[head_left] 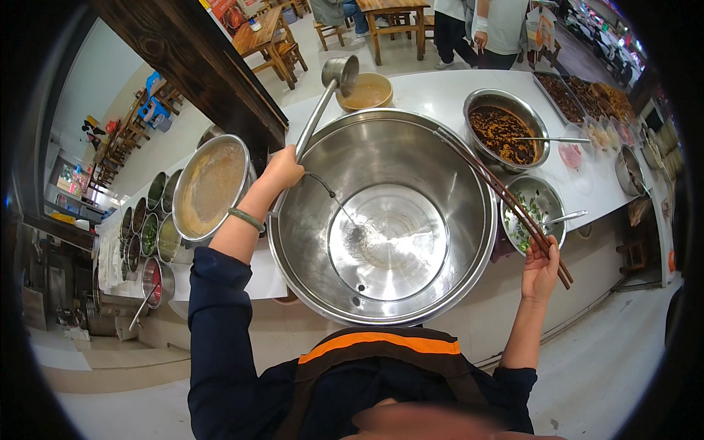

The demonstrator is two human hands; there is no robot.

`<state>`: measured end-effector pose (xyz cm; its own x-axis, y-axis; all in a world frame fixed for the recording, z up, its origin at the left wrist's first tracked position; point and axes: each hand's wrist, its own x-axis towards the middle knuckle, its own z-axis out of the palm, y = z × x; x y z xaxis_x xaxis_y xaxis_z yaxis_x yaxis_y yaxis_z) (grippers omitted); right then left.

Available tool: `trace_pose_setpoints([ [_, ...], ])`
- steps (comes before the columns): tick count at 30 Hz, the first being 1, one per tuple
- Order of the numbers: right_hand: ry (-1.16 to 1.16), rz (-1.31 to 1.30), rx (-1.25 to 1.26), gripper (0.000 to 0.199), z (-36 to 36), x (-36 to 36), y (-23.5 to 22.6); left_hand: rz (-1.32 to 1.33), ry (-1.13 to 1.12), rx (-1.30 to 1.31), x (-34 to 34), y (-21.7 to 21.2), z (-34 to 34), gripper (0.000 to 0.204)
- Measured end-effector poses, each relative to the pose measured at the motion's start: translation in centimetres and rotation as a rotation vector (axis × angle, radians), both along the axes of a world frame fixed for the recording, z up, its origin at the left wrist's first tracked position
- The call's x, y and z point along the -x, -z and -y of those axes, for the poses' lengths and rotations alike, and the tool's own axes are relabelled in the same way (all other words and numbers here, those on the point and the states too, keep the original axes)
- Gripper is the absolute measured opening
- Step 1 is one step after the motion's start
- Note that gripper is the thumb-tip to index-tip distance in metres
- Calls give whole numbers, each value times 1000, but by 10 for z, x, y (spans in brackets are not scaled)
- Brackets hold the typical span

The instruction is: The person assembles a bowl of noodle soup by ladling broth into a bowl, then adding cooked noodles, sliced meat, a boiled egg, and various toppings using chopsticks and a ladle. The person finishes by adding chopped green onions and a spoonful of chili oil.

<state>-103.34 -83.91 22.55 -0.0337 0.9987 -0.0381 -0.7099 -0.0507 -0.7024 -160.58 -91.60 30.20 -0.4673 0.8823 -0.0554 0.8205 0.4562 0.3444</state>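
My left hand (282,168) is closed round the handle of a metal ladle (340,72), whose cup hangs over a tan bowl (365,92) at the far side. Between my arms stands a big steel pot (301,220) with a little shiny liquid at its bottom. Long brown chopsticks (506,194) are gripped in my right hand (540,273); their far ends reach over the pot's right rim. Just beyond that hand, a steel bowl of chopped greens (551,192) holds a spoon.
A steel basin of dark sauce (506,136) stands at the back right, near trays of brown food (587,95). Left of the pot is a basin of cloudy broth (214,183), then several small containers (150,235). A dark wooden post (198,59) rises behind. People (499,29) stand beyond the counter.
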Motion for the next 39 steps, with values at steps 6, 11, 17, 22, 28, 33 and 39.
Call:
trace_pose_setpoints([
  [6, 9, 11, 12, 28, 1, -1, 3, -345, 59, 50, -13, 2, 3, 32],
  [11, 11, 22, 27, 28, 3, -2, 3, -452, 45, 76, -20, -2, 8, 34],
  [17, 11, 34, 60, 29, 4, -3, 7, 204, -1, -179, -18, -5, 11, 17],
  [22, -12, 31, 34, 31, 3, -3, 12, 1309, -238, -262, -35, -25, 36, 18],
  [28, -45, 63, 13, 31, 4, 6, 6, 1739, -58, -384, -57, -44, 147, 38],
  [33, -140, 61, -36, 30, 11, 31, 0, 1565, 27, -475, -77, -65, 276, 58],
  [39, -281, 20, -53, 31, 24, 97, -7, 1423, -141, -623, -76, -70, 387, 61],
])
